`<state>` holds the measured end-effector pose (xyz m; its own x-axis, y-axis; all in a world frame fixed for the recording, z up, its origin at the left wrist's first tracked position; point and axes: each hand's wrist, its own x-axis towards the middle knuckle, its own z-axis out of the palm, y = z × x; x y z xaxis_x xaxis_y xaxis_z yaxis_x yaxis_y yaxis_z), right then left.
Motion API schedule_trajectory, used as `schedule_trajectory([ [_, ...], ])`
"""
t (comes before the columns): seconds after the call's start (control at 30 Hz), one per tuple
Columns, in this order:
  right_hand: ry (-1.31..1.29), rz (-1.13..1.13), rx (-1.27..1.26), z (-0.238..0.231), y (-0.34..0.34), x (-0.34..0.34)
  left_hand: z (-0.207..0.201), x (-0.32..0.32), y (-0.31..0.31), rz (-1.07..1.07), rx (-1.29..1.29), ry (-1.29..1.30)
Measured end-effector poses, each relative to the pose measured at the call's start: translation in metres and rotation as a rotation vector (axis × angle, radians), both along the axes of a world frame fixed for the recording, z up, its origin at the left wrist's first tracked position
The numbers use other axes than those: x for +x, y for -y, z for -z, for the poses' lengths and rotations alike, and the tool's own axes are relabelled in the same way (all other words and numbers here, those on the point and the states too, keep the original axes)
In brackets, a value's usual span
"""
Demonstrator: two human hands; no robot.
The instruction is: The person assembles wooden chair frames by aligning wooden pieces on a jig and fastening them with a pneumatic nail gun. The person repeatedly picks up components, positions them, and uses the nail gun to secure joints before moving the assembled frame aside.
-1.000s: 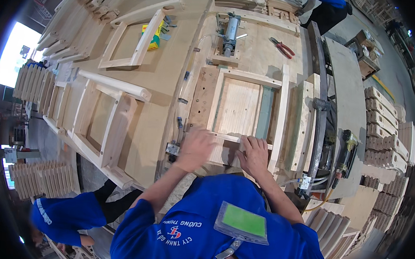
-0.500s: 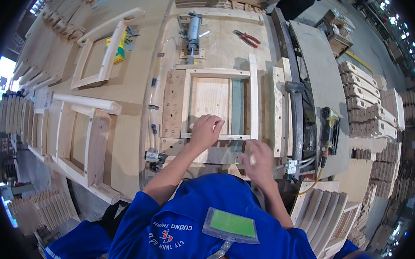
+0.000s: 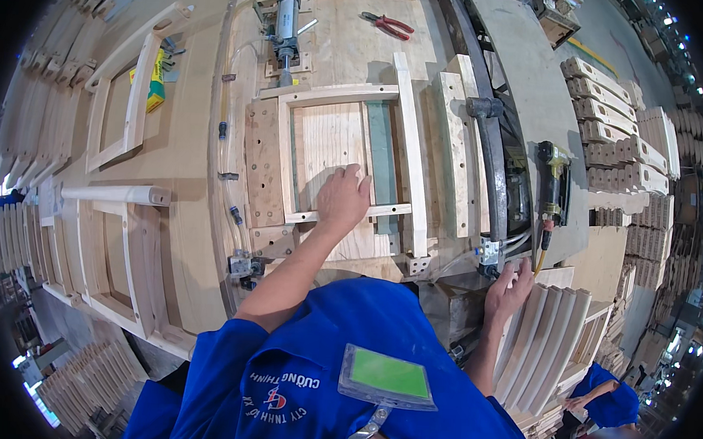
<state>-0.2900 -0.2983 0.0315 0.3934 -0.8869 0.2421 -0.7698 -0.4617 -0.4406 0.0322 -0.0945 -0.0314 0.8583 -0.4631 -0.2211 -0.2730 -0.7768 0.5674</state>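
A pale wooden frame (image 3: 284, 140) lies in a jig on the workbench, with a plank and a greenish strip (image 3: 383, 153) showing inside it. My left hand (image 3: 343, 199) rests over its near rail (image 3: 388, 210), fingers loosely bent above the plank and grasping nothing visible. Along the frame's right side runs a long wooden bar (image 3: 409, 159), its near end by a small drilled block (image 3: 417, 264). My right hand (image 3: 509, 293) is away to the right, fingers apart and raised, just beside a small pneumatic valve (image 3: 489, 254). I cannot tell whether it touches the valve.
A pneumatic cylinder (image 3: 287, 29) and red-handled pliers (image 3: 387, 25) lie beyond the frame. A power tool (image 3: 553, 182) sits on the right. Assembled wooden frames (image 3: 121, 215) stand left; stacked wooden parts (image 3: 604, 98) are at right. Another person (image 3: 608, 396) is at lower right.
My right hand has moved right, from the frame's near right corner to beside the valve. My left hand stays at the near rail. The whole view has shifted.
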Motion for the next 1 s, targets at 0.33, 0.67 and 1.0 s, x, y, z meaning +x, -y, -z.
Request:
schedule_trajectory([
  [0.33,-0.246,-0.209,-0.238,0.006,0.002,0.054,-0.012,0.003,0.014,0.033,0.089,-0.075],
  [0.67,-0.297,-0.335,0.261,0.026,0.038,0.199,-0.017,0.006,0.013,0.031,0.064,-0.079],
  [1.0,0.59,-0.328,0.973,-0.125,-0.029,0.184,0.001,0.003,-0.005,0.014,-0.055,0.004],
])
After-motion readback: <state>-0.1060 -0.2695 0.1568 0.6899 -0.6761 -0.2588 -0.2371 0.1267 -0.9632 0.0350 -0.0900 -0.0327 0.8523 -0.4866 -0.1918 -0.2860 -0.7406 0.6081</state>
